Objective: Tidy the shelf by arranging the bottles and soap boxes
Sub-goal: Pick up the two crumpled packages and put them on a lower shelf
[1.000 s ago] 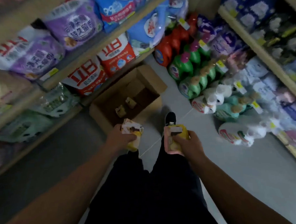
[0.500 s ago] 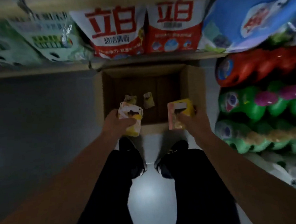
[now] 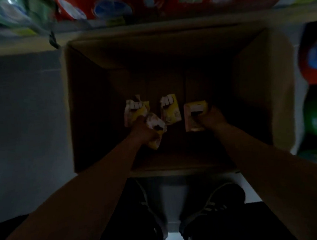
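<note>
Both hands reach down into the cardboard box (image 3: 89,106) (dim and blurred). The left hand (image 3: 142,131) grips a soap box (image 3: 155,128); the right hand (image 3: 209,119) grips another soap box (image 3: 194,117). Two more soap boxes (image 3: 170,109), it seems, lie on the bottom.

Red bags (image 3: 164,1) on shelf cut off by top edge, print smeared, unreadable. Green pack (image 3: 15,15) top left blurred, also cropped. Bottles (image 3: 314,56) at right cut by edge; labels can't be read. Box (image 3: 260,86) inside v. dark, floor detail lost. Left hand (image 3: 143,132) fingers hidden behind crumpled soap box (image 3: 155,126); covers lower part of soap box behind it. Right hand (image 3: 211,119) fingers hidden by its soap box (image 3: 195,115). Shoes (image 3: 212,209) dark, partly behind arms.
</note>
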### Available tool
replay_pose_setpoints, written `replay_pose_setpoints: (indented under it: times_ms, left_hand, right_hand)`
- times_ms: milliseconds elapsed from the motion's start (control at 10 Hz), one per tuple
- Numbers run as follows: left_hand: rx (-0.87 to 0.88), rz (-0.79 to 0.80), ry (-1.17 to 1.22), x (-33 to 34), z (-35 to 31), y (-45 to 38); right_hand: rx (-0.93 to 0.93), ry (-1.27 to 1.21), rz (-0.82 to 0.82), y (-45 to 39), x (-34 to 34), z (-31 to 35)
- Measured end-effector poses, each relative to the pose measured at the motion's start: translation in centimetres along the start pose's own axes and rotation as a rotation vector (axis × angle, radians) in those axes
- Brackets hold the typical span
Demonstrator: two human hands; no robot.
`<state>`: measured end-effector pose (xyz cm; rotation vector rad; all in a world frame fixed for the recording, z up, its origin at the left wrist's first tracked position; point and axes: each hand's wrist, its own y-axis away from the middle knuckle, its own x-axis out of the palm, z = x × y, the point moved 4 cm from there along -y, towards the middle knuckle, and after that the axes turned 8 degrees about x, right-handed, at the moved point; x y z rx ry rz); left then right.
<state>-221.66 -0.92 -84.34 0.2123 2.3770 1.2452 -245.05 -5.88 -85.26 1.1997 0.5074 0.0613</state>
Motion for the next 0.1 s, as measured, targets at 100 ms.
replay_pose_setpoints:
  times_ms: [100]
  left_hand:
    - [0.118, -0.025, -0.159, 0.45, -0.29, -0.58]
  right_hand:
    - [-0.009, 0.177, -0.091, -0.32, 0.33, 0.36]
